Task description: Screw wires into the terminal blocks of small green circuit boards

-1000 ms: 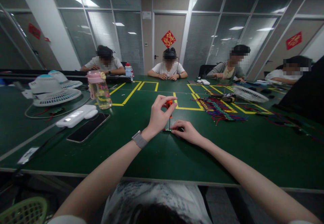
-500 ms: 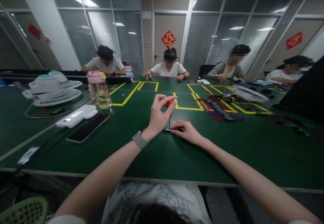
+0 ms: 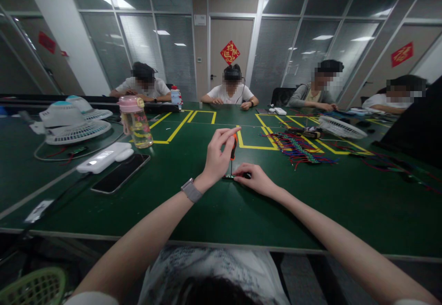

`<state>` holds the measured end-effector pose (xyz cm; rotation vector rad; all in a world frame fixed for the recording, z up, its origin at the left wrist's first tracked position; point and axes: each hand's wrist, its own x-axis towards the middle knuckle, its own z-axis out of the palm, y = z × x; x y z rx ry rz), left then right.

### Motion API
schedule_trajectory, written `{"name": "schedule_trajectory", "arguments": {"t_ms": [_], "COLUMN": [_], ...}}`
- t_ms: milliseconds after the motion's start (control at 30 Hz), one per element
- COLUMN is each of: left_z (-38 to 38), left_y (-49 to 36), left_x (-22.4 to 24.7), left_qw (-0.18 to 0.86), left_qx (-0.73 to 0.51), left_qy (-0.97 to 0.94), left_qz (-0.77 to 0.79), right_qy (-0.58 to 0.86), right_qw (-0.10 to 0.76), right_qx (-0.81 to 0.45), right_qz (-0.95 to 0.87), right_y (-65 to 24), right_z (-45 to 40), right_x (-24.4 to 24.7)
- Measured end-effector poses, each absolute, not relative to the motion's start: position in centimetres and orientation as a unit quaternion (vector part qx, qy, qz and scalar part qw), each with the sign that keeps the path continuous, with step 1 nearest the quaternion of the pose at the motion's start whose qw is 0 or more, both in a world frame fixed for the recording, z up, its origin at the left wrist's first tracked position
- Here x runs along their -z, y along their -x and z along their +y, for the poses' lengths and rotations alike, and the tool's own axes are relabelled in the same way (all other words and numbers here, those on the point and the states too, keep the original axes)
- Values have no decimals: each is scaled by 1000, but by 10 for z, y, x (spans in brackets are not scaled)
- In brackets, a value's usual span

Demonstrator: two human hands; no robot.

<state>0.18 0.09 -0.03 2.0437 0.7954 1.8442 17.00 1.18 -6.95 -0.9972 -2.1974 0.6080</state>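
Observation:
An orange-and-black screwdriver (image 3: 233,151) stands upright, its handle gripped between the thumb and fingers of my left hand (image 3: 218,155). Its shaft points down onto a small green circuit board (image 3: 228,176) lying on the green table (image 3: 207,217). My right hand (image 3: 255,179) rests beside the board, thumb and index finger pinched at its right end. A dark object, too small to make out, shows partly under the right fingers. A grey watch band circles my left wrist.
On the left are a phone (image 3: 120,173), a white power strip (image 3: 104,158), a pink-lidded bottle (image 3: 136,123) and white fans (image 3: 78,123). Wired circuit boards (image 3: 300,147) lie to the right, near a white fan grille (image 3: 341,127). Several people sit across the table.
The fingers of my left hand have shifted around the screwdriver handle, while my right hand stays put. Across the table, people's hands and arms have moved slightly.

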Motion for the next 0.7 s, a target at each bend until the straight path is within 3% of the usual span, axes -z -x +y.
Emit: {"name": "schedule_trajectory", "arguments": {"t_ms": [533,700], "left_z": [2,2], "left_y": [-3,-2], "left_x": [3,2], "left_qw": [166,126], "left_qx": [-653,-652], "left_qy": [-692,-692], "left_qz": [259,284], "right_qy": [378,379], "right_qw": [320,323], "right_qx": [-227,-227], "right_qz": [-838,-837], "right_y": [-169,-169], "right_z": [10,10], "right_x": [67,68]}}
